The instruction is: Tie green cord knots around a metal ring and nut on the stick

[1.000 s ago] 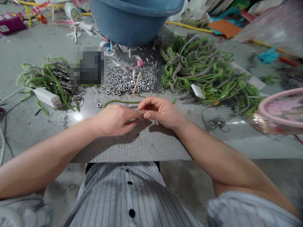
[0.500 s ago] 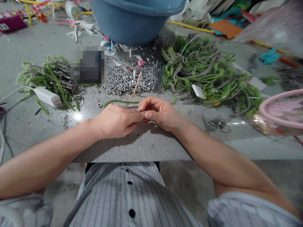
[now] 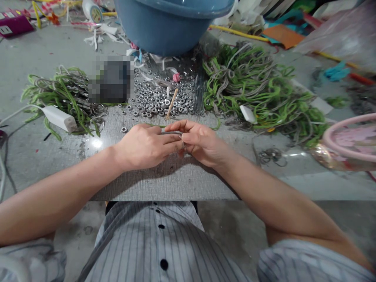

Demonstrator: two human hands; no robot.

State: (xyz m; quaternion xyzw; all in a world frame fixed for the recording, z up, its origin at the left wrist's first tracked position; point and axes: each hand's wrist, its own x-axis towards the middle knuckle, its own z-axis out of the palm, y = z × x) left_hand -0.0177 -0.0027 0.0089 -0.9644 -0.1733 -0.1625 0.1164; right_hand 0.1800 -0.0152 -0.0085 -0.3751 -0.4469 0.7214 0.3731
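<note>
l hand (image 3: 148, 145) and r hand (image 3: 202, 143) meet mid-frame, low over the grey table (image 3: 132, 186), fingertips touching or nearly so. l fingers bunched and aimed right, thumb out of sight; r thumb lies against the l fingertips, r forefinger reaches out above them. can't tell if either is truly pinching, b/c the contact spot is covered. a grey strand (image 3: 173, 132) shows b/w the hands, just above the l fingers; a green cord (image 3: 157, 126) runs just behind them, centre of frame, reappearing right of the r knuckles

for doing this bit well, imo: keep both sets of tips close, steady the piece w/ one hand and let the other do the fine work, light pressure so the soft cord doesn't bunch or fray. wrists low nr the table prob help too, and keep the loose length clear of the metal nuts (image 3: 149, 103) in upper centre

hard to make out: the small bit at the fingertips (blurred, mostly behind skin), and whether grey and green are one piece. a pixelated block (image 3: 110, 81) masks stuff upper left, next to the left cord bundle (image 3: 69, 86). blue basin (image 3: 170, 31) cut off at top edge, pink rim (image 3: 331, 135) cut off at right edge
</note>
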